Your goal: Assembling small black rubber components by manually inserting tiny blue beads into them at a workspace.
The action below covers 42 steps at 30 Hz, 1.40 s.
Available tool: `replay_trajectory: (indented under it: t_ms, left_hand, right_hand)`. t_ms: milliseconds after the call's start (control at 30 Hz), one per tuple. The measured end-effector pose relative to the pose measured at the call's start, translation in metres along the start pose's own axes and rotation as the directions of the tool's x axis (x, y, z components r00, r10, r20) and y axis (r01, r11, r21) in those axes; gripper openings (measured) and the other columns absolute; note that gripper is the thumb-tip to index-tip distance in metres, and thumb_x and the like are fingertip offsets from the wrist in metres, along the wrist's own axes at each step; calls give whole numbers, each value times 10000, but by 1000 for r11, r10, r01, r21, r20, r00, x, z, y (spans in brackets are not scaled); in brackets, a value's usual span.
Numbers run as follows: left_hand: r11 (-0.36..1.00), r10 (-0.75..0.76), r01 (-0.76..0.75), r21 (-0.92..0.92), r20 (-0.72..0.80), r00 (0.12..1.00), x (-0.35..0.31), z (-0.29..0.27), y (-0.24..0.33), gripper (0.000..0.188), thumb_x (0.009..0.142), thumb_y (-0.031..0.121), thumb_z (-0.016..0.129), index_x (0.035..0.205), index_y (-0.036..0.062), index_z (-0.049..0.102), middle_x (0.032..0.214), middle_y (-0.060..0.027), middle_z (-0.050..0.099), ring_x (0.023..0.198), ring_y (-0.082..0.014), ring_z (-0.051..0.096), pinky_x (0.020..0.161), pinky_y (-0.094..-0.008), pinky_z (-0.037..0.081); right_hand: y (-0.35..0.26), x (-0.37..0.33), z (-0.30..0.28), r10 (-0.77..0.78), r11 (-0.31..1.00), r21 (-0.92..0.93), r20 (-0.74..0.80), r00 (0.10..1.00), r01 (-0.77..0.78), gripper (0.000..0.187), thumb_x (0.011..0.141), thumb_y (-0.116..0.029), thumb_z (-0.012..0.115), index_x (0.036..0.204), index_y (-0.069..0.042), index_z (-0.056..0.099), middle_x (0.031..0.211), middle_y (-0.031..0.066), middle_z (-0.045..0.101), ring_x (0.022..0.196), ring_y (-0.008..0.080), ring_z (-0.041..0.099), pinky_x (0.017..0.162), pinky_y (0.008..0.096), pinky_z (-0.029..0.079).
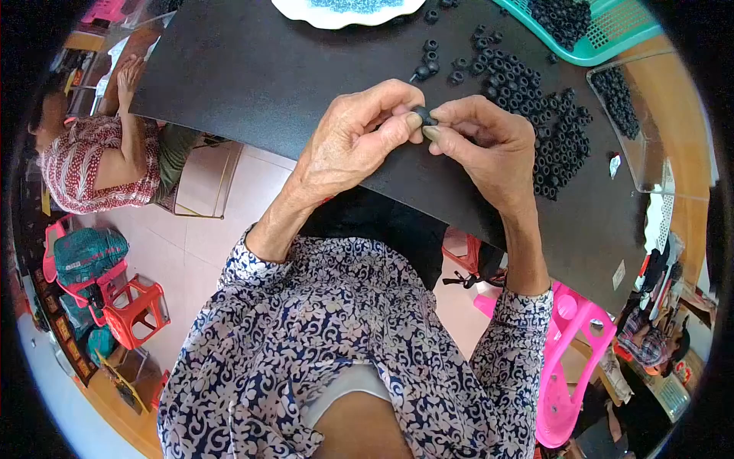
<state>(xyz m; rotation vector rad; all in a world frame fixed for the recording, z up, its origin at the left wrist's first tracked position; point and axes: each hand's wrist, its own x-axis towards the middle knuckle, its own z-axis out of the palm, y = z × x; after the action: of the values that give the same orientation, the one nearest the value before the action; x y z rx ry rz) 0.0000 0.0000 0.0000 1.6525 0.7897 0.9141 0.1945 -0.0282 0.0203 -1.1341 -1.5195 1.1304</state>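
Above the near edge of the dark table, my left hand (367,126) and my right hand (483,131) meet fingertip to fingertip. Both pinch a round black bead (424,115) between thumb and forefinger. Just beyond my left fingers lie several black beads in a short row (430,60), and a thin pale end, perhaps of a string or wire, shows beside them. Any strand inside my left hand is hidden by the fingers. To the right of my hands spreads a loose heap of black ring-shaped beads (562,141).
A teal plastic basket (604,50) with more black beads stands at the far right, near a clear tray (650,164) holding others. A white scalloped plate (336,17) with small blue pieces sits at the far edge. Another person (103,161) sits at the left.
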Motion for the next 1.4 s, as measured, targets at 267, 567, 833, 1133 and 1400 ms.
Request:
replay_trajectory:
  t_ms: [267,567,833,1133,1400]
  left_hand:
    - [995,-49,59,-82,117,992,5,-4,2,202,970,167,538,1056,-7,596,810,-52,665,765,-114,643,708,-244,505]
    - [997,-54,63,-42,199,978,5,-7,1,238,980,197,511,1040,-18,593,807,-65,664,761,-128,639,693,-257,497]
    - [998,16,-4,-59,194,981,3,-3,-2,214,965,206,490,947,18,593,712,-66,660,632,-138,597,589,-288,462]
    - [997,-9,24,-68,205,979,3,-4,-2,200,967,198,494,978,25,593,701,-52,655,588,-126,574,529,-283,431]
    - [999,22,-14,-44,184,983,4,-2,-1,194,967,183,481,1004,34,599,695,-46,649,591,-139,592,533,-289,443]
  right_hand:
    - [6,1,-7,-12,998,62,56,998,8,196,786,76,708,966,37,640,879,48,670,792,100,646,717,220,534]
    - [8,2,-6,-19,995,104,98,995,9,297,759,76,730,1031,12,633,896,24,645,835,85,630,754,219,522]
    - [7,4,-10,0,998,54,171,985,-9,299,722,28,781,990,-27,661,834,-14,618,772,51,595,701,182,483]
    - [11,7,-11,65,988,127,191,979,-91,281,719,34,774,966,-16,649,844,-12,630,786,43,581,714,184,474]
    - [12,9,-13,84,985,128,224,971,-114,289,699,57,784,931,-14,626,866,7,625,805,61,589,723,200,486]
